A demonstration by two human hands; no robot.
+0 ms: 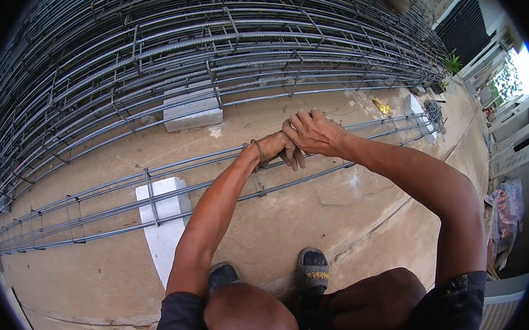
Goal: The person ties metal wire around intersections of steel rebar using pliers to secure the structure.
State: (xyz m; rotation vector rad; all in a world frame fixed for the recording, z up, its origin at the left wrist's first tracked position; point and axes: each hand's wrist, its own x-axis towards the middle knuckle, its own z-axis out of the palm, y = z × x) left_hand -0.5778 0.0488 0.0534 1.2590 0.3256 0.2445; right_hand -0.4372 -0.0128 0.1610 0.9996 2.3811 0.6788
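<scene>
A long, narrow cage of steel rebar (205,187) with square wire stirrups (151,197) runs from left to right in front of me, raised on white blocks. My left hand (275,147) is at the cage's middle, beside a stirrup, its fingers curled. From the right, my right hand (314,132) meets it and partly covers it, fingers bent, above the upper bars. Both hands look closed. Whatever lies between their fingers is hidden. A thin dark band (257,151) is around my left wrist.
Beyond the cage lies a large stack of rebar cages (207,52), with a pale block (193,107) under its near edge. White blocks (163,203) prop the narrow cage; another white block (416,112) stands by coiled wire (434,115). My sandalled feet (313,267) are on the cracked concrete ground.
</scene>
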